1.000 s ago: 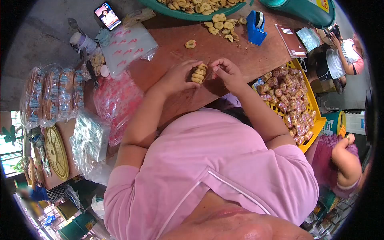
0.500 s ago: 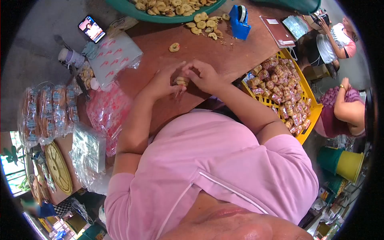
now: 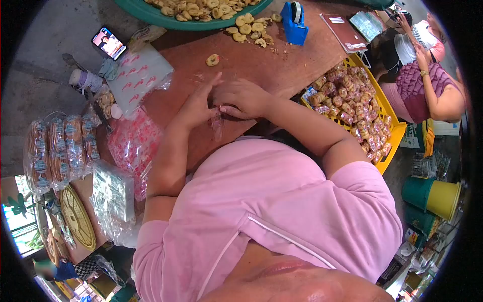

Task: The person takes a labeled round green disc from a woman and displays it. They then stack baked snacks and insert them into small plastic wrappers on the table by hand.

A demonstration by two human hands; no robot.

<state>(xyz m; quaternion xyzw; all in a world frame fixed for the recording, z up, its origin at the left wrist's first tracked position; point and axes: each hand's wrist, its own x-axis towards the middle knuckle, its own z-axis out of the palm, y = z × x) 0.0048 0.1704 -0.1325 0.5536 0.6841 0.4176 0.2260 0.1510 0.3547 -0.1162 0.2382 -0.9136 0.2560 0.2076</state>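
Above the table's near edge, my left hand [image 3: 197,106] and my right hand [image 3: 242,98] meet with curled fingers around a small clear plastic bag [image 3: 217,128]. The bag's loose end hangs below the fingertips. My right hand's fingers fold over the top of the bundle, and its thumb presses close to my left fingertips. What is inside the bag is covered by my hands. One ring-shaped biscuit [image 3: 212,60] lies alone on the brown table [image 3: 191,50] just beyond my hands.
A green basin [image 3: 171,21] of ring biscuits stands at the far edge, with loose biscuits [image 3: 246,27] and a blue tape dispenser [image 3: 295,25] nearby. Packed biscuits fill a yellow crate [image 3: 395,138] at right. Printed plastic bags [image 3: 143,75] and a phone [image 3: 108,43] lie left. Two people are at right.
My right hand has folded over the stacked biscuits, which showed between my hands before and are now hidden. The plastic hangs lower. A person at right has moved toward the other.
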